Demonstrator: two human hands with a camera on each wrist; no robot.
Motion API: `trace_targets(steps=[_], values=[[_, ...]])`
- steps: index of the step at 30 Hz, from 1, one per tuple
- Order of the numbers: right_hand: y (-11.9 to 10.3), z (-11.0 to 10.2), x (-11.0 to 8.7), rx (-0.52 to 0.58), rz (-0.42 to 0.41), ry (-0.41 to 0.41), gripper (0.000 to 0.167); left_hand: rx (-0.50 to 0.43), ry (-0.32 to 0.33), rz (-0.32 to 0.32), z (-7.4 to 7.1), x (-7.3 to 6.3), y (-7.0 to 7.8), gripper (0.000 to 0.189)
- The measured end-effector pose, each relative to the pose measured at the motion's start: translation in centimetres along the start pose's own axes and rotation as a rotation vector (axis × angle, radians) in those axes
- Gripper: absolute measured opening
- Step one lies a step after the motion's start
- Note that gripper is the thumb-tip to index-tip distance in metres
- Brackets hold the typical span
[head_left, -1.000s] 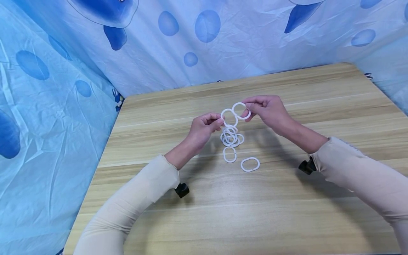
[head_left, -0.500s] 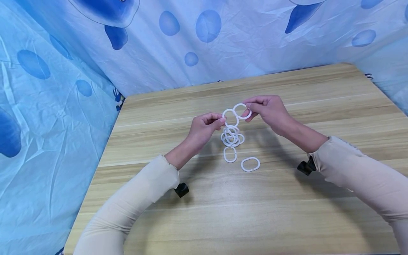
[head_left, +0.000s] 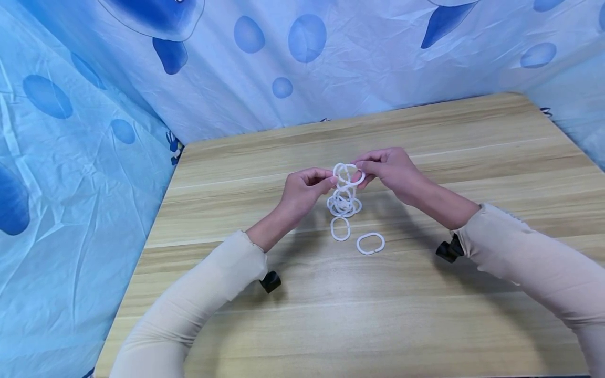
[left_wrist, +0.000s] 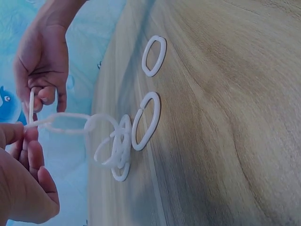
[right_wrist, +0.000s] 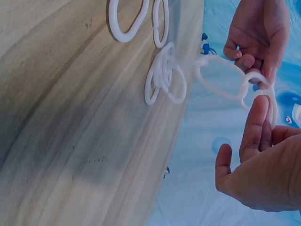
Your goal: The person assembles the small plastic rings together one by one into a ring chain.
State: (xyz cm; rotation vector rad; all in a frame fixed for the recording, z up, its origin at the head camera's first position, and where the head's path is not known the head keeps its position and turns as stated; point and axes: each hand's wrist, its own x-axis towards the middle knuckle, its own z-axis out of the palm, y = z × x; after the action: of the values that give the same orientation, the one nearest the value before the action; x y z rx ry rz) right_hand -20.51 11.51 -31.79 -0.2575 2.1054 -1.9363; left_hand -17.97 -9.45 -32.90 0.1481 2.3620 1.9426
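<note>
My left hand [head_left: 302,193] pinches a white oval split ring, like a plastic curtain ring [head_left: 334,172], between thumb and fingers. Facing it, my right hand [head_left: 396,170] pinches a second curtain ring [head_left: 363,177], which overlaps the first in the head view. Below them a chain of linked rings [left_wrist: 70,115] hangs toward a small heap of rings [left_wrist: 123,146] on the table. The left wrist view shows both hands meeting close together at the held rings. In the right wrist view, fingers partly hide the right-hand ring [right_wrist: 274,110].
Two loose curtain rings lie on the wood-grain table [head_left: 331,325]: one upright oval [head_left: 340,240] just nearer than the heap, another sideways oval [head_left: 363,253] to its right. Blue printed cloth [head_left: 212,89] stands behind and left. Small black devices sit beneath both cuffs.
My right hand has moved left and slightly down, bringing its ring from beside the left-hand ring to overlapping it. My left hand has shifted slightly right. The loose rings have stayed put.
</note>
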Motion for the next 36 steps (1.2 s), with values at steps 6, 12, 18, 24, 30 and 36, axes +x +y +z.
trace_targets(steps=[6,12,18,24,30,36], values=[[-0.03,0.21,0.02,-0.023,0.006,-0.008,0.028,0.015,0.096,-0.01,-0.09,0.13,-0.28,0.014],[-0.11,0.24,0.04,-0.032,0.019,-0.007,0.028,0.008,0.108,0.029,-0.38,0.14,-0.38,0.015],[-0.1,0.4,0.12,-0.024,0.035,-0.014,0.028,0.069,-0.027,0.124,-0.55,-0.04,-0.19,0.021],[-0.2,0.45,0.11,-0.031,0.048,-0.065,0.028,0.264,-0.099,0.251,-0.54,-0.15,-0.42,0.02],[-0.07,0.38,0.14,-0.035,0.094,-0.178,0.029,0.416,-0.074,0.377,-0.54,-0.24,-0.7,0.014],[-0.02,0.07,0.08,-0.013,0.124,-0.21,0.031,0.51,-0.137,0.453,-0.63,-0.34,-0.79,0.014]])
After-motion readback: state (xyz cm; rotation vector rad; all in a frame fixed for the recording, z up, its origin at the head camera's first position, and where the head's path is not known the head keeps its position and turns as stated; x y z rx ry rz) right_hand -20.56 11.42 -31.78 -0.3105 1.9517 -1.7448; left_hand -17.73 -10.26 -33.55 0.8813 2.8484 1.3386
